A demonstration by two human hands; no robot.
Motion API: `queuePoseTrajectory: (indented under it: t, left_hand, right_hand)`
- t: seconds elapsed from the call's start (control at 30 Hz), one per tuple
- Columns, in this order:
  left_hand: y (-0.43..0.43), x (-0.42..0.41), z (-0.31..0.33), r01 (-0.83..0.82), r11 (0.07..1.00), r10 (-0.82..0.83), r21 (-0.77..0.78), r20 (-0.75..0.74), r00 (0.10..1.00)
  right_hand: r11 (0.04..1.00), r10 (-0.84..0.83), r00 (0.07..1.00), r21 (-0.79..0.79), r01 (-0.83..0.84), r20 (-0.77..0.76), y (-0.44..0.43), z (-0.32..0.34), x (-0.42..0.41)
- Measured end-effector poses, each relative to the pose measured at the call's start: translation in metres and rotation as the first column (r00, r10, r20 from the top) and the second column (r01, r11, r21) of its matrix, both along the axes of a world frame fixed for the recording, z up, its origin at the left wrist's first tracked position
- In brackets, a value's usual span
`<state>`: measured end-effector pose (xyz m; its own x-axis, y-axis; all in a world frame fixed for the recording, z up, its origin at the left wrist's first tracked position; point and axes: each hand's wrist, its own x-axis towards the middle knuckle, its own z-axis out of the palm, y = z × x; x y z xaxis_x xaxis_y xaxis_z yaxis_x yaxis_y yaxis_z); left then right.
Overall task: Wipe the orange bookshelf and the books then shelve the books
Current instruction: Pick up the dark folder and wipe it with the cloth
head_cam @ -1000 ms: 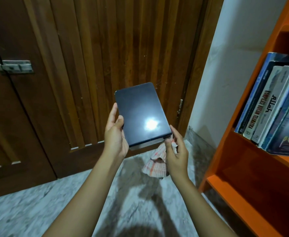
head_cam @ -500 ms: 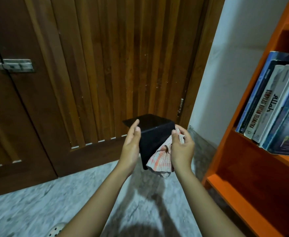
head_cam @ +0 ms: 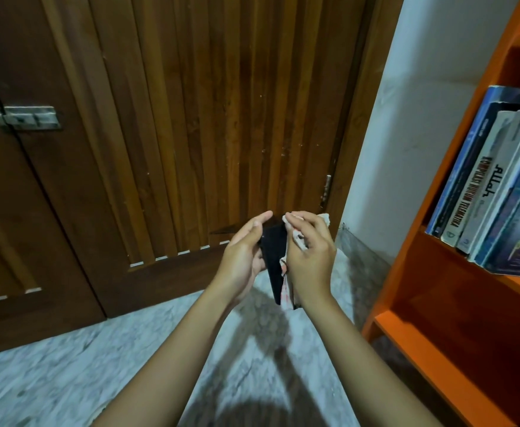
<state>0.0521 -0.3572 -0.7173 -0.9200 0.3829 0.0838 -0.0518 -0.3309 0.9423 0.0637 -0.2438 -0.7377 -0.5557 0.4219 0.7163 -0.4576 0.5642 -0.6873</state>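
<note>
A black book (head_cam: 274,257) stands on edge between my two hands, in front of the wooden door. My left hand (head_cam: 246,251) holds its left face with the fingers laid along the cover. My right hand (head_cam: 309,251) grips a pale, red-patterned cloth (head_cam: 286,272) and presses it against the book's right face. Most of the book is hidden by my hands and the cloth. The orange bookshelf (head_cam: 437,349) stands at the right, with several books (head_cam: 493,192) leaning on its upper shelf.
A brown wooden door (head_cam: 191,118) with a metal latch (head_cam: 24,118) fills the background. A white wall (head_cam: 406,134) stands between door and shelf. The floor (head_cam: 98,365) is grey marble. The lower shelf board (head_cam: 431,359) is bare orange.
The book has turned from flat and face-up to standing on edge and has dropped lower. My right hand has brought the cloth up against its right face.
</note>
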Motion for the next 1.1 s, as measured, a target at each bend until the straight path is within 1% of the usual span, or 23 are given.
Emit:
queuePoseTrajectory:
  t: [0.07, 0.17, 0.23, 0.3, 0.33, 0.37, 0.4, 0.47, 0.5, 0.53, 0.57, 0.63, 0.67, 0.7, 0.77, 0.8, 0.83, 0.87, 0.9, 0.97, 1.0, 1.03, 1.1]
  left_hand:
    - [0.001, -0.001, 0.000, -0.008, 1.000, 0.008, 0.026, 0.024, 1.000]
    - [-0.004, -0.004, 0.001, -0.013, 0.989, -0.002, 0.144, 0.107, 0.994]
    - [-0.009, -0.006, 0.000, -0.014, 0.979, -0.015, 0.203, 0.140, 0.990]
    - [-0.012, -0.006, -0.001, -0.021, 0.976, -0.012, 0.218, 0.150, 0.989]
    - [-0.012, -0.006, -0.002, -0.026, 0.975, -0.009, 0.221, 0.155, 0.988]
    - [-0.011, -0.005, -0.003, -0.029, 0.975, -0.005, 0.220, 0.155, 0.988]
    - [-0.010, -0.006, -0.003, -0.035, 0.977, 0.003, 0.211, 0.148, 0.989]
    - [-0.007, -0.005, -0.005, -0.050, 0.986, 0.030, 0.161, 0.123, 0.992]
    - [-0.005, -0.005, -0.006, -0.052, 0.990, 0.037, 0.133, 0.112, 0.993]
    - [-0.002, -0.004, -0.007, -0.051, 0.993, 0.040, 0.111, 0.104, 0.994]
    - [0.001, -0.004, -0.009, -0.049, 0.994, 0.040, 0.096, 0.101, 0.994]
    - [0.006, -0.003, -0.010, -0.049, 0.996, 0.042, 0.081, 0.095, 0.995]
    - [0.008, -0.004, -0.010, -0.056, 0.995, 0.048, 0.079, 0.093, 0.994]
    - [0.008, -0.005, -0.010, -0.071, 0.994, 0.063, 0.085, 0.098, 0.993]
    - [0.005, -0.009, -0.012, -0.118, 0.986, 0.103, 0.118, 0.131, 0.986]
    - [0.003, -0.011, -0.013, -0.142, 0.981, 0.121, 0.136, 0.151, 0.981]
    - [0.001, -0.012, -0.015, -0.162, 0.976, 0.137, 0.146, 0.168, 0.976]
    - [0.000, -0.013, -0.017, -0.180, 0.974, 0.153, 0.141, 0.179, 0.972]
    - [0.000, -0.014, -0.020, -0.195, 0.973, 0.170, 0.123, 0.187, 0.968]
    - [0.004, -0.014, -0.026, -0.206, 0.974, 0.184, 0.091, 0.203, 0.962]
    - [0.007, -0.014, -0.028, -0.201, 0.976, 0.181, 0.078, 0.208, 0.961]
    - [0.010, -0.015, -0.030, -0.197, 0.979, 0.180, 0.062, 0.208, 0.961]
    - [0.015, -0.016, -0.031, -0.193, 0.981, 0.184, 0.028, 0.200, 0.962]
  right_hand:
    - [0.997, 0.043, 0.999, 0.062, -0.041, -0.027, -0.005, 0.001, 0.000]
    - [0.970, 0.167, 0.985, 0.184, -0.158, -0.034, -0.014, -0.001, 0.003]
    - [0.920, 0.243, 0.970, 0.321, -0.224, -0.020, -0.016, -0.006, 0.008]
    - [0.844, 0.293, 0.956, 0.466, -0.265, 0.013, -0.008, -0.010, 0.009]
    - [0.829, 0.291, 0.957, 0.494, -0.263, 0.022, -0.002, -0.011, 0.008]
    - [0.851, 0.263, 0.964, 0.466, -0.242, 0.021, 0.005, -0.010, 0.005]
    - [0.902, 0.210, 0.978, 0.383, -0.200, 0.016, 0.013, -0.008, 0.002]
    - [0.988, 0.072, 0.997, 0.133, -0.075, 0.029, 0.027, -0.003, -0.005]
    - [1.000, 0.014, 0.999, 0.022, -0.015, 0.044, 0.032, -0.002, -0.007]
    - [0.998, -0.033, 0.998, -0.052, 0.036, 0.057, 0.035, -0.002, -0.009]
    - [0.993, -0.064, 0.996, -0.090, 0.070, 0.066, 0.037, -0.004, -0.009]
    - [0.996, -0.045, 0.997, -0.079, 0.050, 0.062, 0.027, -0.012, -0.005]
    - [1.000, 0.011, 0.999, -0.023, -0.010, 0.050, 0.018, -0.018, -0.001]
    - [0.994, 0.084, 0.996, 0.065, -0.087, 0.039, 0.008, -0.025, 0.004]
    - [0.940, 0.218, 0.975, 0.258, -0.222, 0.047, -0.003, -0.039, 0.013]
    - [0.917, 0.247, 0.967, 0.308, -0.252, 0.057, -0.001, -0.045, 0.014]
    - [0.926, 0.240, 0.969, 0.285, -0.248, 0.064, 0.006, -0.048, 0.012]
    - [0.959, 0.193, 0.979, 0.198, -0.203, 0.071, 0.014, -0.050, 0.009]
    - [0.990, 0.113, 0.990, 0.079, -0.120, 0.082, 0.022, -0.051, 0.006]
    - [0.993, -0.034, 0.993, -0.112, 0.046, 0.112, 0.036, -0.048, -0.002]
    - [0.986, -0.066, 0.990, -0.142, 0.083, 0.122, 0.038, -0.046, -0.006]
    - [0.987, -0.067, 0.990, -0.135, 0.083, 0.120, 0.037, -0.045, -0.010]
    - [0.996, -0.005, 0.995, -0.084, 0.014, 0.098, 0.029, -0.045, -0.015]
